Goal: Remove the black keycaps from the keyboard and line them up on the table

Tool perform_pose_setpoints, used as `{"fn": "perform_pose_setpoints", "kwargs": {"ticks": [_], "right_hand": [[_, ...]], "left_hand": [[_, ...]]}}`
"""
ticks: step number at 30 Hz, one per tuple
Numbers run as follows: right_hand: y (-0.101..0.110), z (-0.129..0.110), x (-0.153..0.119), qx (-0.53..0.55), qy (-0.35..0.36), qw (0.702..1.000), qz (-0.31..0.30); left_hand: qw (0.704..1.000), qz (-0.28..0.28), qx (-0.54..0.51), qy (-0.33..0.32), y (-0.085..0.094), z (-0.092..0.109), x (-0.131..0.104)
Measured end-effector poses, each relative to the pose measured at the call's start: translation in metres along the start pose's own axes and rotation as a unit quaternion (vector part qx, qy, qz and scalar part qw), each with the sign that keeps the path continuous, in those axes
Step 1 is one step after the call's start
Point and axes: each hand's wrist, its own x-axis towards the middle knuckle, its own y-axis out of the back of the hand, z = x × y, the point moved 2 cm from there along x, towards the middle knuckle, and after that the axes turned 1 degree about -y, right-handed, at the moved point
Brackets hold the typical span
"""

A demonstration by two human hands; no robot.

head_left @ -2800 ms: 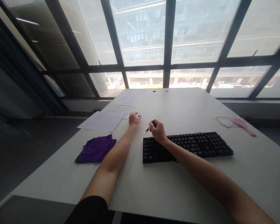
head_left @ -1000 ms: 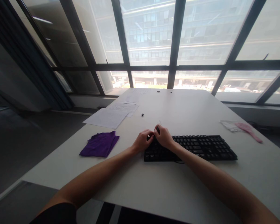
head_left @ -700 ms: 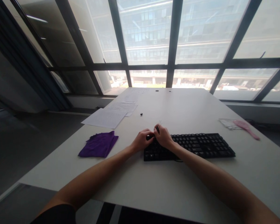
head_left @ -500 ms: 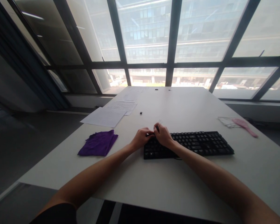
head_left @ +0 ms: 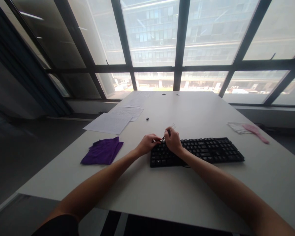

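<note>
A black keyboard (head_left: 208,150) lies on the white table, its left part partly covered by my hands. Above its upper left keys, my right hand (head_left: 172,141) is closed around a keycap puller (head_left: 169,132) with a dark handle. Thin wire prongs stick up past the fingers, and a dark narrow end points down to the left. My left hand (head_left: 148,144) rests at the keyboard's upper left corner, thumb and fingers pinched close to that lower end. What they pinch is too small to make out.
A folded purple cloth (head_left: 100,150) lies left of the keyboard, with paper sheets (head_left: 110,123) behind it. A small black piece (head_left: 147,119) sits beyond my hands. At the right are a pink brush-shaped item (head_left: 255,131) and a clear plastic bag (head_left: 237,127).
My right hand has shifted slightly right, away from my left, and the puller has tilted so its wires lean right. A gap with the puller's lower end now shows between the hands.
</note>
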Motion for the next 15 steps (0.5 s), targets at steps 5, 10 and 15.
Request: {"fn": "perform_pose_setpoints", "kwargs": {"ticks": [5, 10, 15], "right_hand": [[-0.0005, 0.0086, 0.0077, 0.098, -0.064, 0.993, 0.033], [0.0022, 0.0075, 0.0065, 0.116, -0.057, 0.991, 0.035], [-0.0001, 0.0033, 0.0031, 0.043, 0.037, 0.998, 0.012]], "left_hand": [[0.999, -0.001, 0.039, -0.028, -0.0007, 0.0028, -0.0007], [0.996, 0.004, 0.065, -0.057, -0.0033, 0.0036, -0.0028], [0.999, 0.015, 0.041, -0.028, -0.0026, 0.0013, -0.0008]]}}
